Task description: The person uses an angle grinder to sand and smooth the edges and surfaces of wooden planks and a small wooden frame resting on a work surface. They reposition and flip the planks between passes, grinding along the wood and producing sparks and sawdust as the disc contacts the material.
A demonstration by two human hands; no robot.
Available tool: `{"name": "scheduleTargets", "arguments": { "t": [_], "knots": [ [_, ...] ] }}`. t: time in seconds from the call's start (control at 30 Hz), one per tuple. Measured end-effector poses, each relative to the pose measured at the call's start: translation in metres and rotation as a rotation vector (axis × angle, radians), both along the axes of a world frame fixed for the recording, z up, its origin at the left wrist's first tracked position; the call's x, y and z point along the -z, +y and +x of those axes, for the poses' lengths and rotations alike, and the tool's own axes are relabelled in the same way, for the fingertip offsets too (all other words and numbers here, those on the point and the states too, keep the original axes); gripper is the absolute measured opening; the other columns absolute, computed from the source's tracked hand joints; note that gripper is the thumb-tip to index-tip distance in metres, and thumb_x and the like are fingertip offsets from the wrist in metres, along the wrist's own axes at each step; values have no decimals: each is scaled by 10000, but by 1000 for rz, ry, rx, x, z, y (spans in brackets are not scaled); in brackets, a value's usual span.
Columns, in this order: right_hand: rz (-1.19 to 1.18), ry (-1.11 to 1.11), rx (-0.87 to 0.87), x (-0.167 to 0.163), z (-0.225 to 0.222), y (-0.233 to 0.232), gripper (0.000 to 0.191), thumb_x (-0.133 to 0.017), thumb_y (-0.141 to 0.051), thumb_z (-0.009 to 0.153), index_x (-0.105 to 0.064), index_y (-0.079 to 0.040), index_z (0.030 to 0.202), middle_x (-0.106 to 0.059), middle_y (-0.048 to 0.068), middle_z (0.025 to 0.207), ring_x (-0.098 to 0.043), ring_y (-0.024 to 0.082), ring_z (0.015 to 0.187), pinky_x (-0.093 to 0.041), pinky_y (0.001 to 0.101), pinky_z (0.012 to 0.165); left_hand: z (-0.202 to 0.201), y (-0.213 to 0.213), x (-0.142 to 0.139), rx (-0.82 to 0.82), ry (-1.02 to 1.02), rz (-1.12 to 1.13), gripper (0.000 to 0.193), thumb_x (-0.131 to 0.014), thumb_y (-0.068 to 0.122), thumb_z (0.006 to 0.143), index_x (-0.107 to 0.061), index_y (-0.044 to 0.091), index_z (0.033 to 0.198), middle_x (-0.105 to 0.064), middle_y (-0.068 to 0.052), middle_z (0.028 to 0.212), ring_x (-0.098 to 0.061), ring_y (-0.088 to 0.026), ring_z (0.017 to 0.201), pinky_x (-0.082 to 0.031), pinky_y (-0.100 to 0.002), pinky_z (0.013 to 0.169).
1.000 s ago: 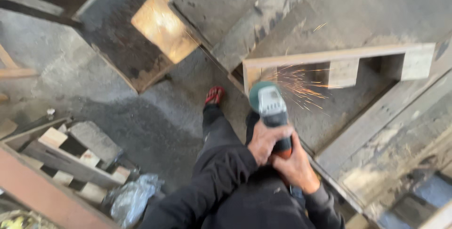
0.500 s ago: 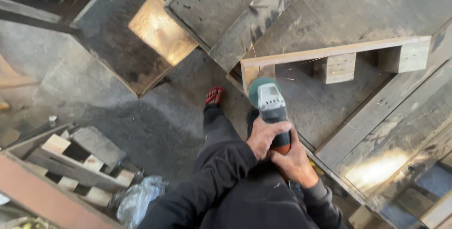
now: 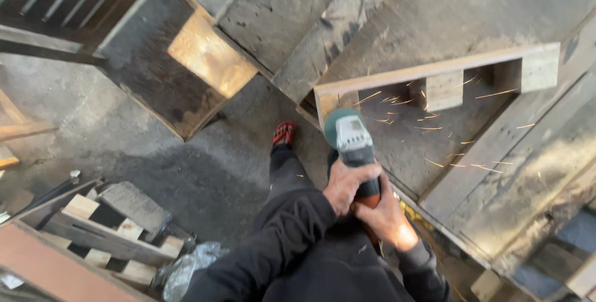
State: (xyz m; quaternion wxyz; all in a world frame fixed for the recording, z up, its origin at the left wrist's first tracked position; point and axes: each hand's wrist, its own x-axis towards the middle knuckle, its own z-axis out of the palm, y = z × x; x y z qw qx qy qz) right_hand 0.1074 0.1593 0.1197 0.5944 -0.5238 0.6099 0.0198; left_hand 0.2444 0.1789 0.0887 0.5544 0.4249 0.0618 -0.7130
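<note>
Beyond our fingers, at the corner of a wooden pallet, the disc end of an angle grinder meets the wood, and sparks fly off to the far side, away from our body. We judge that is why the tool is aimed forward: the spray goes into the open pallet frame and not onto our legs.

From the head camera, our left hand wraps over the grinder's body, fingers curled tight around it, nearer the head for steadying. Our right hand sits just behind, fingers closed around the orange rear grip, so the tool is held along one line from both ends. Whether a thumb rests on a switch we cannot tell.

Ahead of the fingers and slightly left, a red shoe stands on the concrete floor, close to the pallet. Well behind and left of the fingers lie stacked pallet scraps and a crumpled plastic bag. Farther ahead and left, a wooden box catches sunlight.
</note>
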Motion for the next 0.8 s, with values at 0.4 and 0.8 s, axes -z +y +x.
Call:
{"name": "scheduleTargets", "arguments": {
  "t": [0.4,0.8],
  "knots": [
    [-25,-61,51,2,-8,-12,1013,-801,-167,674,-290,-123,1547,-672,137,1206,-673,223,1095,-544,375,920,-10,-19,7,25,-85,-55,289,-784,98,804,-650,27,1051,-675,-45,939,-655,-159,854,-559,-335,824],
    [-40,61,-8,-2,-15,-25,981,-833,-230,637,-368,-101,1490,-718,153,1149,-707,227,1054,-557,374,900,-18,-29,7,11,-81,32,340,-798,95,775,-642,40,1072,-679,-41,957,-664,-153,871,-558,-328,849]
  ]
}}
